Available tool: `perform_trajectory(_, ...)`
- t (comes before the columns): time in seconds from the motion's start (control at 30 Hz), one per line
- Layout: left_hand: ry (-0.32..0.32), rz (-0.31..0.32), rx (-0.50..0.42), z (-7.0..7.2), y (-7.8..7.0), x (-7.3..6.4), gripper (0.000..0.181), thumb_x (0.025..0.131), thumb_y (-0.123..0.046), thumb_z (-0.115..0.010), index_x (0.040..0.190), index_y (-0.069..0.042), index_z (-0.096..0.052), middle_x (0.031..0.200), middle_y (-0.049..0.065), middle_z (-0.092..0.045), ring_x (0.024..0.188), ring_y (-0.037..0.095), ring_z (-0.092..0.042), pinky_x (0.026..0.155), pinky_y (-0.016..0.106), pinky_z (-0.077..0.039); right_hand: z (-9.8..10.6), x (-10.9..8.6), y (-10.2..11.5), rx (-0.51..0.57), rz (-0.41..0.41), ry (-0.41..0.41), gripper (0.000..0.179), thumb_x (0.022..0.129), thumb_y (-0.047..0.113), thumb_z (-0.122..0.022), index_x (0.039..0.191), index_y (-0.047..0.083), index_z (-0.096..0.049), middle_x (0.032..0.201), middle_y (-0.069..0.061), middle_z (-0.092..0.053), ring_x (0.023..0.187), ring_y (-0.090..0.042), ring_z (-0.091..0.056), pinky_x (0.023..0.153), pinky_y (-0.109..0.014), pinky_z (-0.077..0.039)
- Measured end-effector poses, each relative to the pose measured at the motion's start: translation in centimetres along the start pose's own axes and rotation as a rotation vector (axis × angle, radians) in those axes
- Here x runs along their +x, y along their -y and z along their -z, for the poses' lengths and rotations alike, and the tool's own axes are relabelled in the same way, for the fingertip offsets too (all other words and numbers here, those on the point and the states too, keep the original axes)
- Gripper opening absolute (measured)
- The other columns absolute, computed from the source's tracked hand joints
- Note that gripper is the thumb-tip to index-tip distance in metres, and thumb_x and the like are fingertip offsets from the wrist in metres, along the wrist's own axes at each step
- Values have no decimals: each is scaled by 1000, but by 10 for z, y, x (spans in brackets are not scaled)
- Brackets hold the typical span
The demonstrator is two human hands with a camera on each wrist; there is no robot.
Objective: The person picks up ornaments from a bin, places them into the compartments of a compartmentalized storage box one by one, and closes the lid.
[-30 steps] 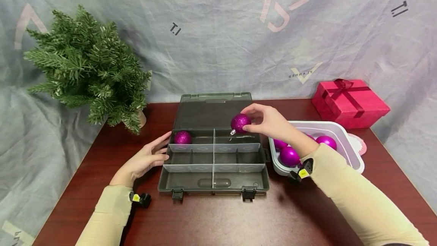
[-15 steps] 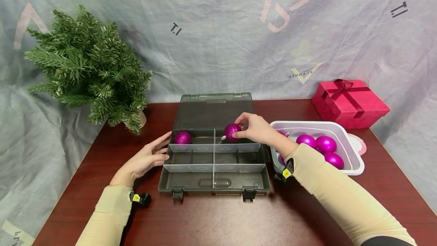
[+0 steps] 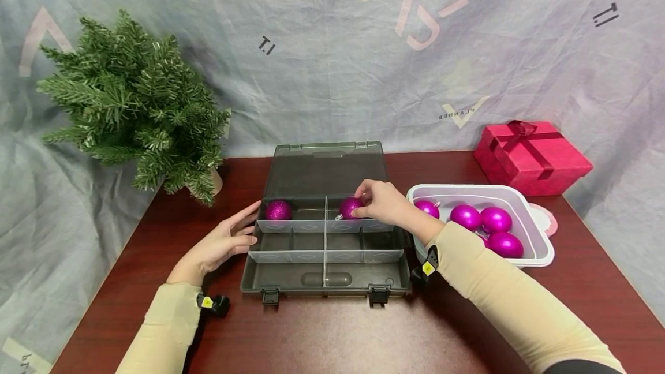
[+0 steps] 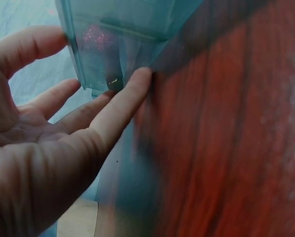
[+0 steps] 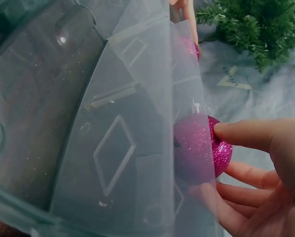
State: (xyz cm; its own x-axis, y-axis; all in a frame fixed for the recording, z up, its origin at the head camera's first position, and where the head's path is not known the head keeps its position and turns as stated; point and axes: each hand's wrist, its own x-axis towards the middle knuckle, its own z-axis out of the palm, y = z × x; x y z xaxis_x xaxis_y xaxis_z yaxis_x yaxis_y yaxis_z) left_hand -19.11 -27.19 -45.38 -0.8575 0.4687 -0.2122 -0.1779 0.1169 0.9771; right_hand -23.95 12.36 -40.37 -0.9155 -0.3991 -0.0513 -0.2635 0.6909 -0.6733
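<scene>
My right hand pinches a glittery magenta bauble between thumb and fingers, partly down inside the back right compartment of a grey divided plastic box. In the right wrist view a clear divider stands in front of part of that bauble, whose silver cap points away from the palm. Another glittery bauble lies at the left end of the back left compartment. My left hand touches the box's left side with its fingers extended; in the left wrist view the fingers lie loosely against the wall.
A white tub with several magenta baubles stands right of the box. Behind it sits a red gift box with a ribbon. A small artificial tree is at the back left. The box's lid lies folded back.
My right hand has moved left and down with the bauble, from above the box's back right compartment into it. The left hand has stayed in place.
</scene>
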Motion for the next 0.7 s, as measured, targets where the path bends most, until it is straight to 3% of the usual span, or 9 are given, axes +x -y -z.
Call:
perform_trajectory(0.47, 3, 3, 3, 1, 1, 0, 84, 100, -3, -60, 166, -20, -12, 168, 20, -8, 150, 48, -13, 102, 39, -45, 4, -4, 3, -63, -25, 65, 31, 87, 18, -81, 107, 3, -62, 91, -7, -72, 80, -19, -63, 74, -36, -49)
perform_trajectory(0.7, 0, 7, -5, 0, -1, 0, 84, 100, -2, -60, 166, -19, -12, 168, 20, -8, 150, 47, -13, 100, 36, -47, 18, -18, 1, -40, 72, 52, 31, 93, 18, -75, 115, -1, -65, 105, -13, -74, 96, -23, -71, 86, -41, -54)
